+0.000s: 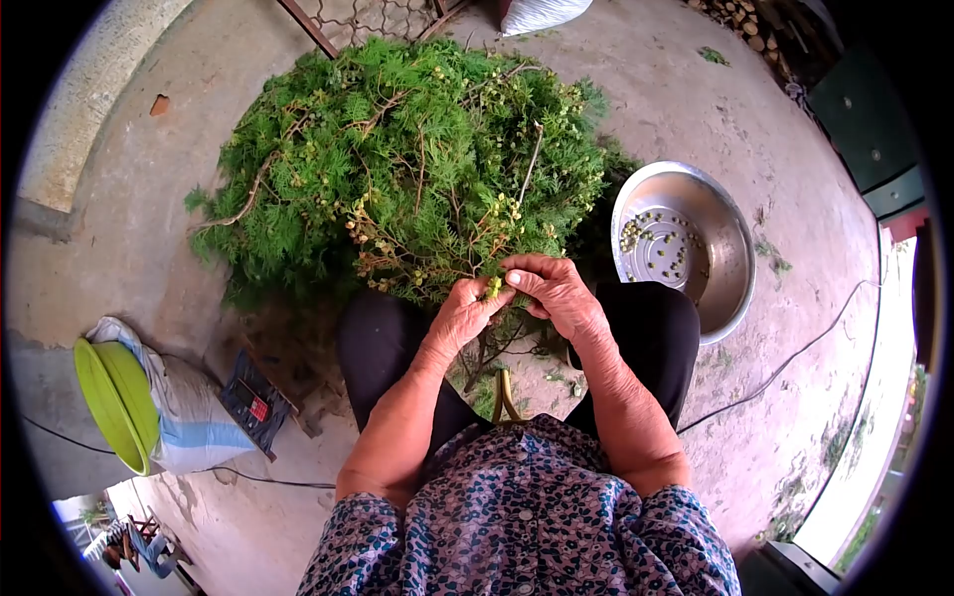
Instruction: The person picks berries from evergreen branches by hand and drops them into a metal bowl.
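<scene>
A big heap of green conifer branches [397, 149] lies on the ground in front of my knees, with small yellow-green cones among the leaves. My left hand [471, 310] is closed at the heap's near edge, its fingertips on a small cluster of green cones [494, 287]. Right beside it, my right hand [553, 290] is closed too, thumb and forefinger pinched at the same cluster. The two hands almost touch. To the right of my right knee, a round metal basin [730, 248] holds several small green cones on its bottom.
At the left a lime-green tub [111, 405] leans against a white and blue sack [194, 417], near a dark crate [253, 402]. A black cable [770, 382] crosses the floor at the right. Stacked firewood [740, 20] and a white sack [542, 14] are at the far side.
</scene>
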A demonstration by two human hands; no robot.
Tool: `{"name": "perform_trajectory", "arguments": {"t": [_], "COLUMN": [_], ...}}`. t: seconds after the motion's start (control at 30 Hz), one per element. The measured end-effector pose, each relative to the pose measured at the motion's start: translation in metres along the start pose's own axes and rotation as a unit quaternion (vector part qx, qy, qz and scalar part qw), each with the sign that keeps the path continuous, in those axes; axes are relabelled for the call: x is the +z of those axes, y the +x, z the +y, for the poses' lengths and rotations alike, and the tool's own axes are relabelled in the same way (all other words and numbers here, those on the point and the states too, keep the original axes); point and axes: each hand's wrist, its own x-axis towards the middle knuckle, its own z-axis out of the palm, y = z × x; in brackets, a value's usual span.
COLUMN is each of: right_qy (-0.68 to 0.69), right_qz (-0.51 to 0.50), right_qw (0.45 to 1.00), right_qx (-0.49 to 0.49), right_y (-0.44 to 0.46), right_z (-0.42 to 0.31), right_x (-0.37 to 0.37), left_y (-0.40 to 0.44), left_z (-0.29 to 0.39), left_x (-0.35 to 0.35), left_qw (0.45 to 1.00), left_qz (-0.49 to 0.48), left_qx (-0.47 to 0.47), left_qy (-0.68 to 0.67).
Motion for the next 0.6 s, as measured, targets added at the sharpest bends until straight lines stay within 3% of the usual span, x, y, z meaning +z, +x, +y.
{"name": "perform_trajectory", "arguments": {"t": [0.2, 0.27, 0.3, 0.37, 0.4, 0.47, 0.6], "right_qy": [-0.058, -0.085, -0.085, -0.105, 0.053, 0.153, 0.195], "right_qz": [-0.007, 0.041, 0.04, 0.139, 0.122, 0.085, 0.037], "right_qw": [0.998, 0.99, 0.99, 0.969, 0.986, 0.979, 0.978], "right_qx": [0.025, -0.103, -0.104, -0.178, -0.102, -0.101, -0.07], "right_y": [0.0, 0.002, 0.002, 0.003, 0.004, 0.007, -0.001], "right_z": [0.001, 0.013, 0.015, 0.018, 0.019, 0.019, 0.006], "right_x": [0.002, 0.005, 0.009, 0.015, 0.011, 0.003, 0.001], "left_y": [0.0, 0.0, 0.0, 0.001, 0.001, 0.002, 0.007], "left_z": [0.0, -0.007, -0.009, -0.011, -0.004, -0.004, -0.019], "left_x": [0.0, 0.005, 0.009, 0.012, 0.011, 0.009, 0.009], "left_qw": [0.999, 0.998, 0.999, 0.998, 0.998, 0.995, 0.981], "left_qz": [-0.009, 0.008, 0.028, 0.048, 0.055, 0.062, 0.142], "left_qx": [0.009, 0.034, 0.035, 0.037, -0.005, -0.047, 0.078], "left_qy": [0.041, 0.053, 0.02, -0.011, -0.035, -0.058, 0.111]}}
